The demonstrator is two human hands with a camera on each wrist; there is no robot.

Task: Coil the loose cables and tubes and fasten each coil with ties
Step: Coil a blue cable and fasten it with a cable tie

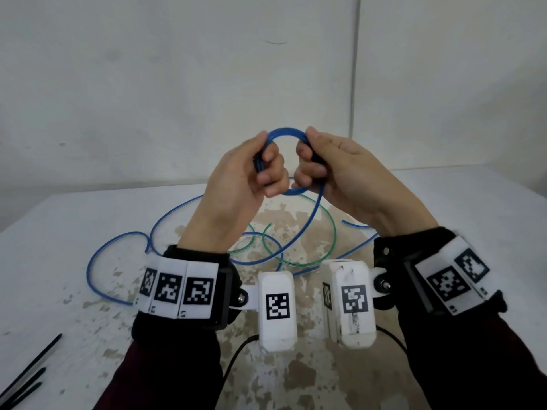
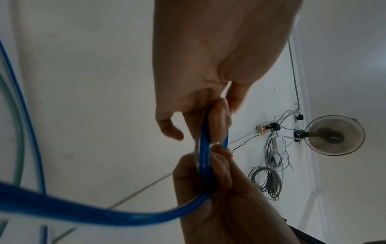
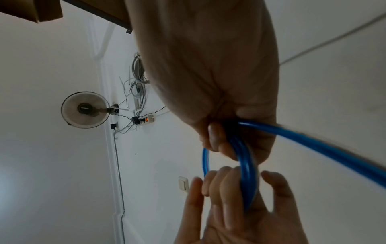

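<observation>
A small coil of blue tube [image 1: 285, 132] is held up in the air above the white table [image 1: 59, 232]. My left hand [image 1: 262, 164] grips its left side with fingers curled round the turns. My right hand [image 1: 310, 161] grips the right side. From the right hand the loose blue tube [image 1: 307, 220] trails down to the table and lies there in wide loops. In the left wrist view the coil [image 2: 203, 148] runs between the left hand [image 2: 208, 118] above and the right hand [image 2: 219, 181] below. In the right wrist view the right hand [image 3: 229, 140] clasps the coil [image 3: 245, 165].
A green tube [image 1: 333, 232] lies curled on the table under my hands, crossing the blue loops [image 1: 91, 261]. Black ties [image 1: 29, 371] lie at the table's front left corner. A white wall stands close behind the table. A wall fan [image 2: 334, 135] and power strip show in the wrist views.
</observation>
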